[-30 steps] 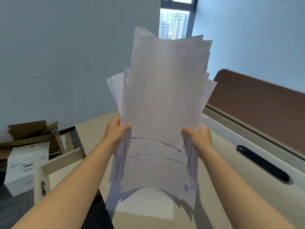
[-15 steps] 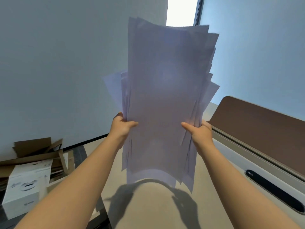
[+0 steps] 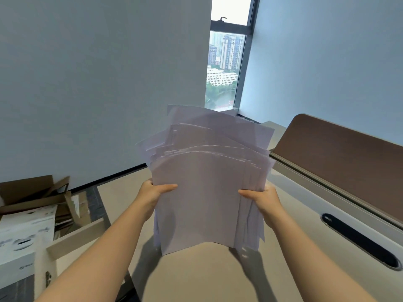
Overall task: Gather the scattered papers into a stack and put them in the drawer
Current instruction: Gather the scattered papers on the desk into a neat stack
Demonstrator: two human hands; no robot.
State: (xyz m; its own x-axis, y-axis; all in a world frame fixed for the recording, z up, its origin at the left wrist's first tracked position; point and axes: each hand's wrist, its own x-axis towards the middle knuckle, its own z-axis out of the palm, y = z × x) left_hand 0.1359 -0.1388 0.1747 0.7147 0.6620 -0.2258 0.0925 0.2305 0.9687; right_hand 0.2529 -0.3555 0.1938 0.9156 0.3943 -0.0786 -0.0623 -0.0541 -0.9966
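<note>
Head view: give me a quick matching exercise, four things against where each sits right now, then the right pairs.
Things:
1. paper stack
2. left hand
3. cardboard boxes
4. black cable slot

Places:
A. set in the desk surface at right
B. gripping the stack's left edge
C. on the floor at left
D. held between both hands, above the desk

Pairs: 1-D, 2-B, 3-C, 4-A. The right hand grips the opposite edge.

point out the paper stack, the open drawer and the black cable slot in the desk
paper stack [image 3: 207, 192]: head view, front sheet's middle
open drawer [image 3: 74, 237]: head view, top edge of its front panel
black cable slot [image 3: 359, 241]: head view, middle of its dark opening
</note>
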